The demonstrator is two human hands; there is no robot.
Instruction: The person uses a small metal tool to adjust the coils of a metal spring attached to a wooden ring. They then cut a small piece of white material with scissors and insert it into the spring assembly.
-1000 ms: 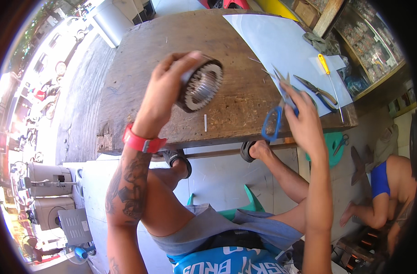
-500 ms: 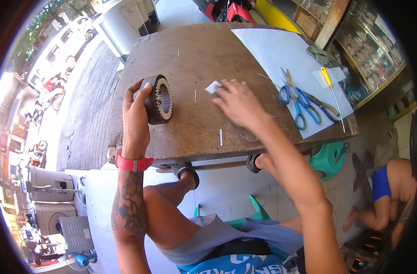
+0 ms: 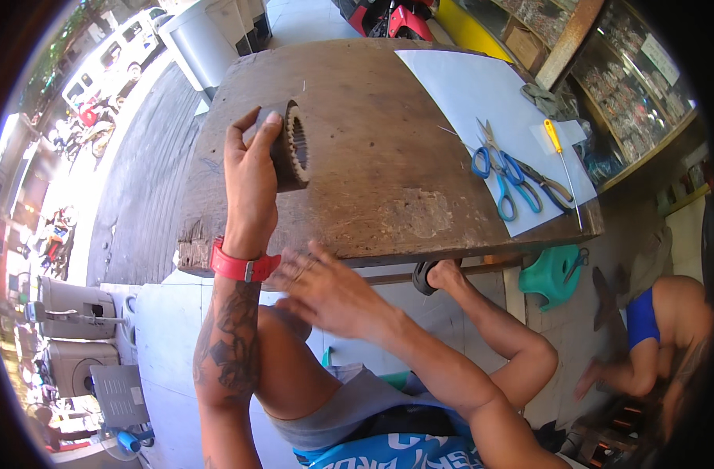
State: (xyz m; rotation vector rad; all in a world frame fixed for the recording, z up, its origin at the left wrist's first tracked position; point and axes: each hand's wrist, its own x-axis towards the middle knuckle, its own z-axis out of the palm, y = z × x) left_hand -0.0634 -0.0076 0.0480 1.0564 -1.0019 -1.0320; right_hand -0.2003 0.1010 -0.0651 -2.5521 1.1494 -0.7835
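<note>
A dark, ring-shaped motor stator core (image 3: 285,152) with pale liners along its toothed inner edge is tilted on its side over the left part of the wooden table. My left hand (image 3: 251,168) grips it by the outer wall, thumb on top and fingers round the far side. The fingers' ends are hidden behind the core. My right hand (image 3: 333,293) hovers past the table's near edge, beside the red wristband (image 3: 240,262) on my left wrist. Its fingers are stretched out and partly smeared by motion, and I see nothing in them.
On the table (image 3: 365,141), a white sheet (image 3: 458,78) carries blue-handled scissors (image 3: 498,168), pliers (image 3: 546,186) and a yellow-handled screwdriver (image 3: 562,160). A green stool (image 3: 548,277) stands at the right, with another person (image 3: 669,313) beyond it. Glass cabinets line the far right.
My right hand has swept from mid-table toward me and left, past the near edge. The white paper scraps near it no longer show on the table. My left hand has turned and shifted the stator core slightly.
</note>
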